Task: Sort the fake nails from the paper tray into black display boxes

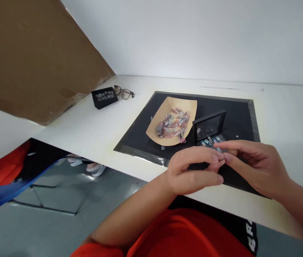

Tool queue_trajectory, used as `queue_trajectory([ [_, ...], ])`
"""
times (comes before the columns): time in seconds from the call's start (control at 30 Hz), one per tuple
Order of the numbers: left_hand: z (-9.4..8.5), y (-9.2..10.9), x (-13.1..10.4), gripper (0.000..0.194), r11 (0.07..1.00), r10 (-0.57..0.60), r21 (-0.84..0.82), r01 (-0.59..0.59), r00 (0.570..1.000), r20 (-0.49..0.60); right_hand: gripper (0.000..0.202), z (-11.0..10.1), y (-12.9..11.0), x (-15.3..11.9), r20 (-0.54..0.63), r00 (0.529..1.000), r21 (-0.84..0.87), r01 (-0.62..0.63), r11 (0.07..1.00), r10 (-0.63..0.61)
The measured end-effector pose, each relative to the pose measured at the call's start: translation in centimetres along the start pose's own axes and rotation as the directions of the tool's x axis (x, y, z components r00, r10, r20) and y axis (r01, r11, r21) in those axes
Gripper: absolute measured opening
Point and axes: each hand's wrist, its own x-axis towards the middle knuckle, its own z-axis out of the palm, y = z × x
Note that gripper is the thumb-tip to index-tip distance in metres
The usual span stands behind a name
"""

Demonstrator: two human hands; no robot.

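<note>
My right hand [255, 164] pinches a small shiny piece [219, 150], shaped like a false nail, between thumb and index finger. My left hand [194, 167] meets it there, its fingers curled and fingertips close together; what they grip is hidden. Just beyond the fingertips stands a black case [209, 125] with its lid raised, holding several shiny nail-like pieces in a row. Part of the case is covered by my hands. To its left, a tan paper tray [191, 105] contains a loose heap of small glossy pink and silvery pieces.
A black mat [238, 117] lies under the tray and case, on a white table [81, 125]. Farther left are a second black box [105, 103] with shiny pieces and a pair of glasses [126, 94]. A brown panel [33, 53] rises on the left.
</note>
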Motion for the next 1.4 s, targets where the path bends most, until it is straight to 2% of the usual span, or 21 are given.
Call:
queue_trajectory([
  [0.2,-1.1,-0.8,0.5,0.016,1.000,0.020,-0.010,-0.019,0.997,0.081,0.035,-0.1,0.3,0.2,0.011,1.000,0.056,-0.014,0.998,0.014],
  [0.33,-1.4,-1.1,0.5,0.009,0.998,0.035,-0.060,-0.027,0.990,0.135,0.032,-0.2,0.5,0.3,0.011,1.000,0.085,-0.012,0.996,0.011],
  [0.5,-1.7,-1.3,0.7,0.013,0.998,0.064,-0.035,-0.058,0.980,0.189,0.029,-0.4,0.5,0.5,0.016,0.999,0.132,-0.032,0.991,0.030],
  [0.63,-1.6,-1.1,0.8,0.013,0.996,0.085,-0.024,-0.082,0.978,0.189,0.028,-0.6,0.5,0.6,0.030,0.998,0.172,-0.065,0.983,0.061],
  [1.07,-1.7,-0.1,0.7,0.009,0.999,0.005,-0.032,0.002,0.977,0.214,0.028,-0.6,0.1,0.7,0.046,0.994,0.245,-0.108,0.963,0.099],
  [1.23,-1.2,0.1,0.4,0.007,0.999,-0.053,0.018,0.051,0.992,0.112,0.032,-0.5,0.2,0.9,0.086,0.987,0.287,-0.158,0.945,0.139],
  [1.4,-1.0,0.1,0.4,0.010,0.998,-0.063,-0.014,0.065,0.991,0.122,0.045,-0.5,0.0,1.4,0.130,0.975,0.297,-0.213,0.931,0.182],
])
